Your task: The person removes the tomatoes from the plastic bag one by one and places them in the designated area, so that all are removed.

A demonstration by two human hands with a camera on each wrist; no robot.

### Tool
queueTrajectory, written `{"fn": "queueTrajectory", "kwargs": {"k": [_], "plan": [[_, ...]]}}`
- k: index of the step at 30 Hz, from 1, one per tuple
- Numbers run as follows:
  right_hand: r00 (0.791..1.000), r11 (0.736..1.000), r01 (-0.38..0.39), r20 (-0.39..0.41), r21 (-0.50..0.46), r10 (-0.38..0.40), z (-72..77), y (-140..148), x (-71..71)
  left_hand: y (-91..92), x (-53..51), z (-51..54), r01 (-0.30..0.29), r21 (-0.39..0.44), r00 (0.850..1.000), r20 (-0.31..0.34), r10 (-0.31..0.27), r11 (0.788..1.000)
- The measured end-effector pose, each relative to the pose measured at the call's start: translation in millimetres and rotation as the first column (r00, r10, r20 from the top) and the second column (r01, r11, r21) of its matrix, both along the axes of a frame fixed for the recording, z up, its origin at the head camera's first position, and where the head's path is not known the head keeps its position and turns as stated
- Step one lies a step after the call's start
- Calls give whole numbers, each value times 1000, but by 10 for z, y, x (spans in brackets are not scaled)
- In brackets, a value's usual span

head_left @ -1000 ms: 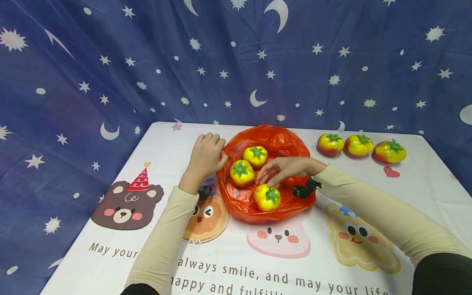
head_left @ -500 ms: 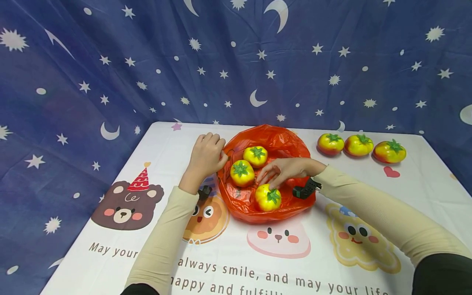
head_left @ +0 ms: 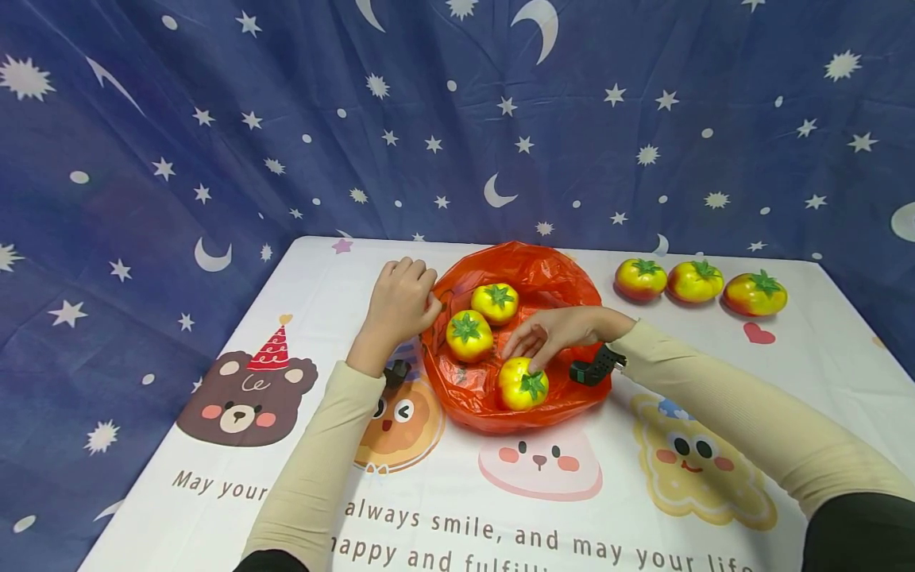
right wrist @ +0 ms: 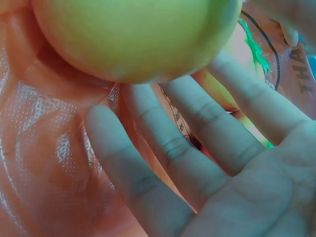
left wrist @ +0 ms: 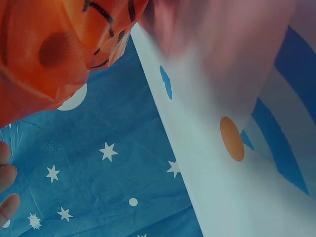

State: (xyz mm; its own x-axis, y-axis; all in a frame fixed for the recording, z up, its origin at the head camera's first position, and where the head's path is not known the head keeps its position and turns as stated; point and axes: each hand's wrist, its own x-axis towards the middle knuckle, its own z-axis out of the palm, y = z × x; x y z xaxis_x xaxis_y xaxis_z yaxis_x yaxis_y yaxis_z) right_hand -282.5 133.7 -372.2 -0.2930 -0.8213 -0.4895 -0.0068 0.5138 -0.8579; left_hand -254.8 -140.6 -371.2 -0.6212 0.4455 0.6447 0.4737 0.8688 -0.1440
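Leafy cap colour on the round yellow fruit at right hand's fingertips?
The leafy cap is green; shows best in the head view.

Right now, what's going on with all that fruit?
A person's left hand grips the left edge of a red plastic bag, while the right hand is inside it, holding the front yellow fruit. I can't tell whether it's lifted. Two more fruits sit in the bag, and three others lie in a row on the table, off to the right.

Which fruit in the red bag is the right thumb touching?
The front fruit: the right hand's thumb touches it, while the other two fruits sit farther back.
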Motion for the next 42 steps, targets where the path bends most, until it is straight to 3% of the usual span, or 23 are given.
{"fn": "queueTrajectory", "kwargs": {"k": [13,24,42], "plan": [[1000,1000,-3,-11,12,3,-44,14,-21,-2,-5,-3,0,-5,1000,-5,0,1000],[998,1000,21,54,17,-22,-40,15,-3,-8,-3,2,0,-5,1000,0,0,1000],[993,993,113,45,-17,-112,-89,65,2,-9,-7,0,2,0,1000,-9,-2,1000]]}}
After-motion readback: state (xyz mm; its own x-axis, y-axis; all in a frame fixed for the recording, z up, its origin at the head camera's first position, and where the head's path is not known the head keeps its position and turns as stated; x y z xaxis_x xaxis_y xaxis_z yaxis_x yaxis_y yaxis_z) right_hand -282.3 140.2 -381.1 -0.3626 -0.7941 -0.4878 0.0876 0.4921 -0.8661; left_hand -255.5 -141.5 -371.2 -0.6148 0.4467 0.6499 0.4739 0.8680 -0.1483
